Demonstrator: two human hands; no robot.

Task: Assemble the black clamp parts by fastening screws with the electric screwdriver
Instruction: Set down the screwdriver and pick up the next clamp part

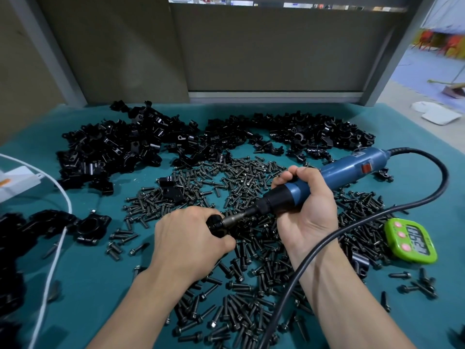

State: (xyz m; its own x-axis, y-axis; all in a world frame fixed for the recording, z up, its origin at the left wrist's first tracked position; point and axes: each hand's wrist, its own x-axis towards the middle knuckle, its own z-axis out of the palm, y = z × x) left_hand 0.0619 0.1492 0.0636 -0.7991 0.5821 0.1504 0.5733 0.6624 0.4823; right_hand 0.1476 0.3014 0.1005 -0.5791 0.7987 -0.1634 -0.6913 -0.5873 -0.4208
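Left hand (187,238) curled tight round black clamp part (216,224), holding it just above screw pile (251,248) at desk (88,273) centre. Right hand (305,200) wrapped round blue electric screwdriver (327,177), fingers closed on grip, bit tip pressed into clamp part. Black cord (377,217) loops across right forearm. Loose clamp parts (120,147) heaped at desk's far side. Green timer (411,241) sits right.

Across a teal table cover (100,285): lime-green digital timer (410,241) (three pink buttons along one side) near the right edge; white cable (52,273) trailing frontward at left, beside a white box (17,181); grey partition panels (276,51) behind; red chairs (427,40) far right.
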